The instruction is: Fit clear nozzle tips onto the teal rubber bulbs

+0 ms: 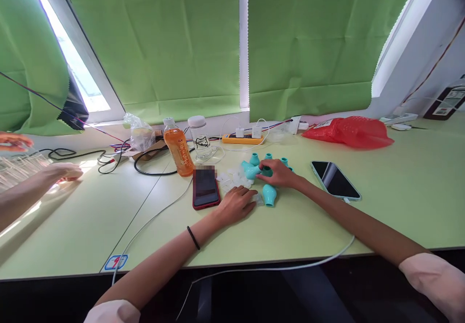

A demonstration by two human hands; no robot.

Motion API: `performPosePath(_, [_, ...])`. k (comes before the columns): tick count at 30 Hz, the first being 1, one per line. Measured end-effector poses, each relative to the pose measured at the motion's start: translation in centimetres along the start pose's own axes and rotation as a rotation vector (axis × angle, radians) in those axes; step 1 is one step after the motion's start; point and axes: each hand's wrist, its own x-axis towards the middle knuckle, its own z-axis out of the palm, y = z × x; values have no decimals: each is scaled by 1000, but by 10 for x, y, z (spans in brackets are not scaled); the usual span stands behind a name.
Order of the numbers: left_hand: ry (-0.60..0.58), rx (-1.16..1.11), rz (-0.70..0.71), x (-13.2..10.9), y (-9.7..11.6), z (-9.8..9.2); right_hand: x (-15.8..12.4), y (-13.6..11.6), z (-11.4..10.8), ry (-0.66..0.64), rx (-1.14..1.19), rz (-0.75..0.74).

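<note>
Clasping a teal bulb (253,171) in the right hand (278,173), fingers curled round it, low over the table (327,226) near its middle. Left hand (236,204) flat and loosely spread, gripping nothing, fingertips touching small white pieces (232,177). Just beside those fingertips, a second teal bulb (269,195) lying on its side. Other teal bulbs (269,157) upright behind. Red phone (205,187) left of both hands, orange bottle (178,146) toward the far edge.
</note>
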Motion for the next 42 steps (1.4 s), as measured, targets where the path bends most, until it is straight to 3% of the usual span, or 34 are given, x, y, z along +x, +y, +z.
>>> performPosePath(4, [-7,-13,-6,1,-1,2,0,1,3,35,-47,-40])
performPosePath(12, [28,-41,11,-3,4,-5,-1,-3,10,276,-127,-42])
performPosePath(17, [118,89,214,0,13,-9,-2,-4,14,355,-158,-44])
performPosePath(20, [85,215,291,17,29,-2,-1,1,15,355,-169,-40])
performPosePath(24, [62,296,218,39,47,14,-1,3,15,294,-178,-70])
performPosePath(27, [93,273,177,42,50,20,0,0,15,248,-179,-89])
performPosePath(34, [94,151,52,32,49,13,0,-8,11,260,-161,-85])
performPosePath(42, [281,-96,-28,32,42,13,0,-10,5,386,-112,-61])
